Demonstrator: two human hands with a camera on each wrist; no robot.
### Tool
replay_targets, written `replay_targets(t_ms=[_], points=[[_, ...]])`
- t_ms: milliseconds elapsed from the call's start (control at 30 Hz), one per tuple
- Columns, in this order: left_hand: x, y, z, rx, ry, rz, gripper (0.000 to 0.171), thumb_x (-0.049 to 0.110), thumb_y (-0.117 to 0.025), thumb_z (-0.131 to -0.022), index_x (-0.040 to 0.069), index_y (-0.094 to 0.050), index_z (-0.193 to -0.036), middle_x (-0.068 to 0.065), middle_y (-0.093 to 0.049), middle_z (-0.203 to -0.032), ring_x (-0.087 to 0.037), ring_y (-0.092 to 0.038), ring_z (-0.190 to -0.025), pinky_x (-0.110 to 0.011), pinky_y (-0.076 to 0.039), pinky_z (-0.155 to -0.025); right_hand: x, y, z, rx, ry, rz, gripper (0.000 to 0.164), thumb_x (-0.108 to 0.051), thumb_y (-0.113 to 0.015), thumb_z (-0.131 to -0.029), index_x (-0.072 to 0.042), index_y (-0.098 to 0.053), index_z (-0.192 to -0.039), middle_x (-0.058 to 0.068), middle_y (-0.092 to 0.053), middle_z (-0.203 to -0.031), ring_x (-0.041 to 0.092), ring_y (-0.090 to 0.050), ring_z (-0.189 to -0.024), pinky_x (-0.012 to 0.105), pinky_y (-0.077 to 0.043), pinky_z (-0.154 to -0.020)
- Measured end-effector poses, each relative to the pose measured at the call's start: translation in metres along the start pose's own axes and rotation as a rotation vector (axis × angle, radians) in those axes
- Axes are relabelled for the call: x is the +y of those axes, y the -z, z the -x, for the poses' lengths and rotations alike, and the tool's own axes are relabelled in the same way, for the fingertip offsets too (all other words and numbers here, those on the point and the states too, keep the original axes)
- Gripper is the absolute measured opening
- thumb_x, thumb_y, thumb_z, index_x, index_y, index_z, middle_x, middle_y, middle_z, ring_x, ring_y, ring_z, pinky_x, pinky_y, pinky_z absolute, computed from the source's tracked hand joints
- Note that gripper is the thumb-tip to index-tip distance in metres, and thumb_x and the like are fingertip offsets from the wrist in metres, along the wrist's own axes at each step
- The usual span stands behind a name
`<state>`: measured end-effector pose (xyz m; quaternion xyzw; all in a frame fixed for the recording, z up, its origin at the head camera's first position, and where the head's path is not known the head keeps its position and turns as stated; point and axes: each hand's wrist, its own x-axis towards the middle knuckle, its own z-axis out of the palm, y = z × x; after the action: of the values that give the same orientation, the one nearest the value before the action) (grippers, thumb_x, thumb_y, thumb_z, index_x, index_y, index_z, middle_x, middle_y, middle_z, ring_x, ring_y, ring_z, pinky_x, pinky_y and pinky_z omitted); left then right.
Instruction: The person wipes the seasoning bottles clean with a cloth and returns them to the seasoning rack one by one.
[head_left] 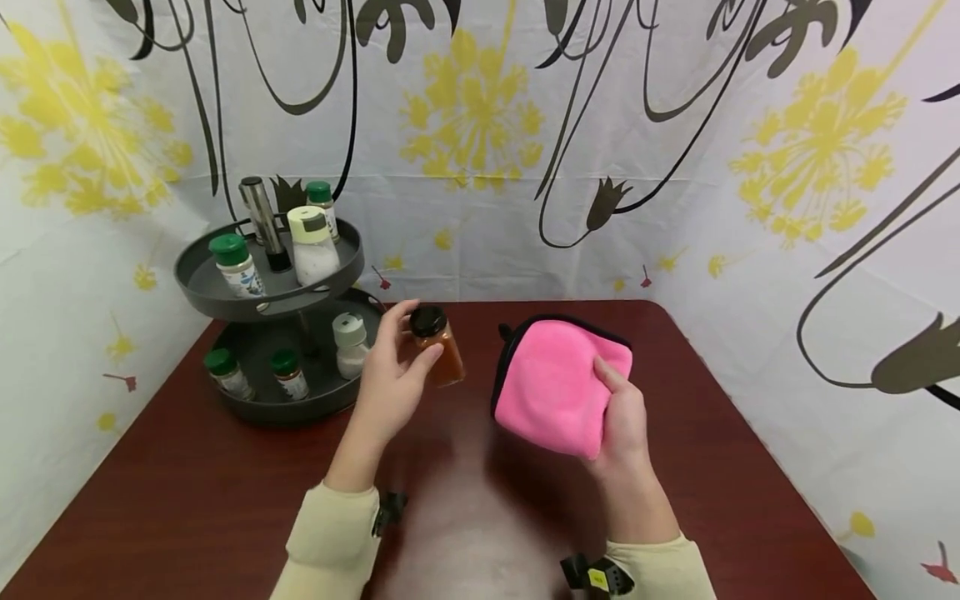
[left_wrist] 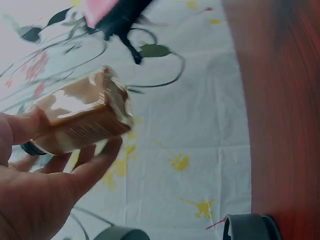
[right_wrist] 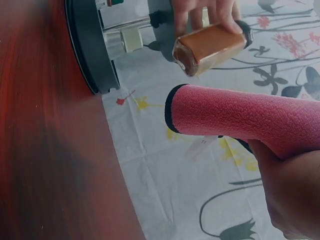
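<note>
Between thumb and fingers my left hand (head_left: 393, 367) holds a small glass jar (head_left: 448, 357) of orange-brown spice with a black lid, raised above the table. In the left wrist view the jar (left_wrist: 82, 112) lies tilted across the fingers, its base facing away from the palm. My right hand (head_left: 624, 421) grips a pink fleecy cloth (head_left: 558, 383) with black edging by its right side, thumb on the front face. The right wrist view shows the pink cloth (right_wrist: 240, 115) edge-on, with the spice jar (right_wrist: 210, 47) a short way beyond it.
At the left stands a dark two-tier round rack (head_left: 270, 304). Its upper tier holds green-capped jars, a white shaker (head_left: 312, 246) and a metal cylinder (head_left: 265, 223); further bottles stand on the lower tier. A patterned sheet (head_left: 480, 242) hangs behind the dark red table (head_left: 480, 508).
</note>
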<state>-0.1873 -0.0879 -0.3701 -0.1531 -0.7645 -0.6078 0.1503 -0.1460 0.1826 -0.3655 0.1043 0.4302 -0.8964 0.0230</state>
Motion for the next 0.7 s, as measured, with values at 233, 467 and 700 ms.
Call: replay_targets(t_ms=[233, 467, 700], points=[[0.001, 0.006, 0.022, 0.081, 0.140, 0.153, 0.058, 0.003, -0.068, -0.102, 0.009, -0.044, -0.155, -0.011, -0.058, -0.153, -0.027, -0.054, -0.144, -0.040, -0.052, -0.115, 0.007, -0.010, -0.009, 0.008, 0.033, 0.053, 0.027, -0.039, -0.042, -0.114, -0.020, -0.050, -0.131, -0.012, -0.070, -0.104, 0.005, -0.068, -0.093, 0.022, -0.057, -0.086], [-0.006, -0.004, 0.032, 0.052, 0.069, 0.150, 0.053, 0.002, -0.063, -0.105, 0.008, -0.043, -0.154, -0.014, -0.058, -0.148, -0.027, -0.056, -0.136, -0.022, -0.050, -0.108, 0.018, -0.012, -0.009, 0.034, 0.129, 0.163, 0.025, -0.038, -0.048, -0.113, -0.018, -0.063, -0.119, -0.011, -0.069, -0.096, 0.005, -0.065, -0.088, 0.021, -0.055, -0.084], [-0.001, -0.030, 0.041, 0.035, -0.020, 0.097, 0.051, 0.005, -0.069, -0.102, 0.014, -0.052, -0.149, -0.011, -0.064, -0.138, -0.028, -0.062, -0.128, -0.042, -0.055, -0.108, 0.026, -0.030, -0.002, 0.133, 0.277, 0.369, 0.028, -0.038, -0.056, -0.110, -0.014, -0.068, -0.103, -0.007, -0.067, -0.079, 0.009, -0.064, -0.075, 0.023, -0.055, -0.075]])
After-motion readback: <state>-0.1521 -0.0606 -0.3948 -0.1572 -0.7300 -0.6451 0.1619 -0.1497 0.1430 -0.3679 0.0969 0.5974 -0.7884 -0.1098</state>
